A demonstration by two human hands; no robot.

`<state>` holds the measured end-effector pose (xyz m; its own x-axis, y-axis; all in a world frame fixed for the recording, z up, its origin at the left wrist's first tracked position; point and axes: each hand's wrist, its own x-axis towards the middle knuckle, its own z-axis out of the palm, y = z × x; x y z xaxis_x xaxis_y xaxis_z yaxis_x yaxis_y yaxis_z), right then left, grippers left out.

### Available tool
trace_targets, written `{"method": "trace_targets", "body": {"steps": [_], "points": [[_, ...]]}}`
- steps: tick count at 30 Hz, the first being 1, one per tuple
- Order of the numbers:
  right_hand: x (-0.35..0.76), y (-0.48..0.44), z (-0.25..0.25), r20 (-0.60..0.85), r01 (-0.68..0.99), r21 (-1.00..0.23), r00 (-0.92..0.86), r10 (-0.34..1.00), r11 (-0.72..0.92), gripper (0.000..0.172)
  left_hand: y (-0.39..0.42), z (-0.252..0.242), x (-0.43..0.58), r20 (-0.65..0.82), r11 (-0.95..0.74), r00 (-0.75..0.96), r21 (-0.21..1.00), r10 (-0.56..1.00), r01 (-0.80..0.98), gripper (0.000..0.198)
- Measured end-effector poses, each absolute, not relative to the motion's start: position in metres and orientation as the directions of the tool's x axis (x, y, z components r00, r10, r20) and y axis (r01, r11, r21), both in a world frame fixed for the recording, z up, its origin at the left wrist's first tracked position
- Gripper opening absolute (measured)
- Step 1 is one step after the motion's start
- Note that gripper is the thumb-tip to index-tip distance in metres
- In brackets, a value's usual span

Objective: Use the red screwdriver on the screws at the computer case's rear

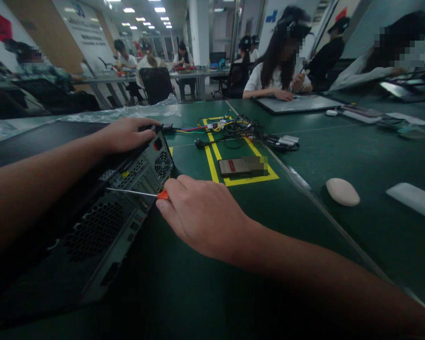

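A black desktop computer case lies on its side on the green table, its rear panel with fan grille and ports facing right. My left hand rests fingers-down on the case's upper far corner, holding it steady. My right hand is closed on a screwdriver with an orange handle. Its thin metal shaft points left, tip against the rear panel of the case.
A yellow-taped rectangle holds a flat drive and a tangle of cables. A white mouse and white keyboard lie right. Clear plastic wrap lies behind the case. Other people work at tables beyond.
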<state>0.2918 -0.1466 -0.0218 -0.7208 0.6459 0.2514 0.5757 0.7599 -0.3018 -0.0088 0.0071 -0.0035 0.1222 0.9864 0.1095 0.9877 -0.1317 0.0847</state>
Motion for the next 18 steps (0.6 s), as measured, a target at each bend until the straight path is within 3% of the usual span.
{"method": "trace_targets", "body": {"steps": [3, 18], "points": [[0.2927, -0.1459, -0.0235, 0.259, 0.554, -0.308, -0.734, 0.628, 0.774, 0.03, 0.0062, -0.0032, -0.0062, 0.109, -0.129, 0.119, 0.091, 0.987, 0.987, 0.083], [0.2947, -0.1464, -0.0265, 0.267, 0.533, -0.297, -0.75, 0.605, 0.792, 0.039, 0.0048, -0.0029, -0.0052, 0.124, -0.103, 0.094, 0.072, 0.988, 0.992, 0.079]]}}
